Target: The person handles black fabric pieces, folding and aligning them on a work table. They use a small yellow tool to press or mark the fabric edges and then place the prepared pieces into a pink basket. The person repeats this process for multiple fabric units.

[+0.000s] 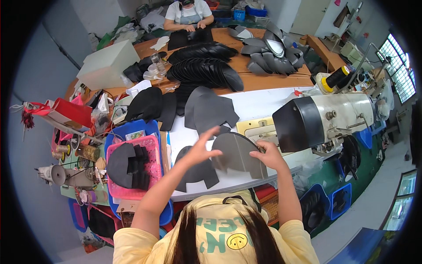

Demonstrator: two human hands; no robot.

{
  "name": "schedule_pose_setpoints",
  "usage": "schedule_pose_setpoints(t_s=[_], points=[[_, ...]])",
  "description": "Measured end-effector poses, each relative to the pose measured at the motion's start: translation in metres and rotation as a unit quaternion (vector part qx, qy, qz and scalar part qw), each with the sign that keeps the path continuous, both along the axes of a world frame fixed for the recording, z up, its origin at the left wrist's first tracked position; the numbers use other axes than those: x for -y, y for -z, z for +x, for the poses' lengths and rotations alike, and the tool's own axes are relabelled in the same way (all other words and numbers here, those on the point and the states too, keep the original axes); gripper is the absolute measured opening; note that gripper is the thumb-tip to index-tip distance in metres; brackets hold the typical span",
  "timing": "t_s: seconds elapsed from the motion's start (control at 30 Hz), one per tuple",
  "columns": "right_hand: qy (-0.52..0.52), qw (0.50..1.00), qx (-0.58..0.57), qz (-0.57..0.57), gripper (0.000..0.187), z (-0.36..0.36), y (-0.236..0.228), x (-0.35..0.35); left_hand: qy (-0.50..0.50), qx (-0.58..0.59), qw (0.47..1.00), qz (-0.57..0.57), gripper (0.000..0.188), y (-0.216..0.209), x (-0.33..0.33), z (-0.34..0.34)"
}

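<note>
My right hand (269, 155) grips the right edge of a rounded grey panel (235, 153), thumb on its face and fingers at its rim. The panel is tilted up over the white tabletop (176, 140). At its left side my left hand (203, 148) has its fingers spread, slightly blurred, with nothing in them. Beneath and beside my left forearm lies a dark cut piece (200, 176) with a notched edge. Beyond my hands several larger dark grey pieces (209, 108) overlap. The sewing machine (325, 123) stands to the right of my right hand.
On the left, a pink basket (157, 167) inside a blue tray (165, 214) holds black pieces. Rows of black curved pieces (204, 72) and a grey heap (274, 55) cover the far brown table, where a person (189, 17) works. A thread cone (337, 77) stands above the machine.
</note>
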State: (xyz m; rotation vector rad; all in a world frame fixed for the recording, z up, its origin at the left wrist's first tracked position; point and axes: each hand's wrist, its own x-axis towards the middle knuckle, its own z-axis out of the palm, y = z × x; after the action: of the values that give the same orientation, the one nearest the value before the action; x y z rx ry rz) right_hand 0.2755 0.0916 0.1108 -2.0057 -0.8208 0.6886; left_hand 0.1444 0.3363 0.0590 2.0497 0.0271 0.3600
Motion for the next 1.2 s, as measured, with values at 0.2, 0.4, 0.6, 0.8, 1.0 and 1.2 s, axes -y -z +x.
schedule_pose_setpoints(t_s=[0.2,0.4,0.6,0.8,1.0,1.2], points=[[0.115,0.963,0.215,0.112,0.025,-0.019,0.001,-0.010,0.018,-0.082,0.986,-0.143,0.022,-0.063,0.034,-0.002],[0.142,0.934,0.187,0.268,0.019,-0.076,-0.026,-0.056,-0.076,-0.012,0.997,-0.027,0.025,-0.086,0.044,-0.028],[0.124,0.925,0.145,0.329,0.020,-0.087,-0.035,-0.074,-0.097,0.060,0.993,-0.009,0.029,-0.091,0.047,-0.045],[0.119,0.916,0.128,0.360,0.017,-0.098,-0.044,-0.076,-0.097,0.055,0.994,-0.023,0.030,-0.097,0.050,-0.060],[0.054,0.925,0.130,0.354,0.014,-0.087,-0.053,-0.065,-0.079,0.045,0.996,-0.006,0.028,-0.106,0.054,-0.066],[0.009,0.887,0.327,0.325,0.026,-0.093,-0.039,-0.056,-0.113,0.010,0.974,-0.194,0.024,-0.106,0.066,-0.065]])
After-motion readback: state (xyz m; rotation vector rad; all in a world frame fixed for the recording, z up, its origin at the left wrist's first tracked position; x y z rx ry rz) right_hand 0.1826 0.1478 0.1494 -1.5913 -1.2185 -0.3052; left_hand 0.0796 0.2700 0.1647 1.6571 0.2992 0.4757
